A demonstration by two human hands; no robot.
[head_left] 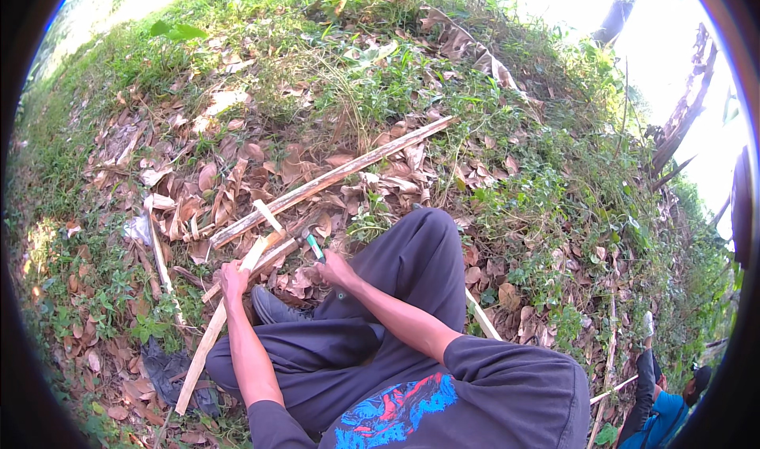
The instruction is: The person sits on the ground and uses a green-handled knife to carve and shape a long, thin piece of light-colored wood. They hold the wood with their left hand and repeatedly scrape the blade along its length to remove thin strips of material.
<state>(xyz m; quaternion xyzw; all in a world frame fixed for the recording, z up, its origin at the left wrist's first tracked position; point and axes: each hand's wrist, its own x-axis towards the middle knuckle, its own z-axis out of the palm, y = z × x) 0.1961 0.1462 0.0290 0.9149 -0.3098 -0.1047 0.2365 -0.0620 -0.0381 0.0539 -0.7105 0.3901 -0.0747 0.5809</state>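
My left hand is closed around a pale wooden strip, which slants from beside my left knee up to the dry leaves in front of me. Its far end lies across a second wooden stick. A short pale piece of wood sticks out just beyond that end. In my right hand is a hammer with a green and white handle. The hammer's dark head is beside the second stick; whether they touch, I cannot tell. Any nail there is too small to make out.
A long wooden pole lies on the leaf litter ahead. A thin stick and dark cloth lie to the left. Another pale strip shows beside my right knee. A person in blue is at the lower right.
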